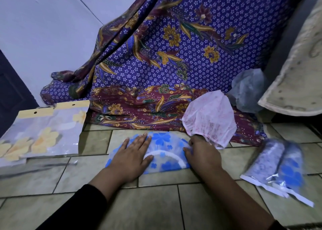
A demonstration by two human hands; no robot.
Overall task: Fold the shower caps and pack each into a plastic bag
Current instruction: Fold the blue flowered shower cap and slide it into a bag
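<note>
A clear shower cap with blue flowers [163, 148] lies folded flat on the tiled floor in front of me, its white elastic band curving across the middle. My left hand [132, 153] presses flat on its left half with straight fingers. My right hand [202, 155] rests on its right edge, fingers bent onto the plastic. A pink-patterned shower cap [210, 118] sits puffed up just behind my right hand. A bluish-grey cap [247, 90] lies further back. At the right lie two packed plastic bags [278, 167] with caps inside.
A flat stack of clear bags with yellow flower print and a yellow header card [43, 130] lies at the left. A purple batik cloth [165, 64] hangs behind the caps. A beige rug edge [296, 73] hangs at the right. Tiled floor [156, 203] lies near me.
</note>
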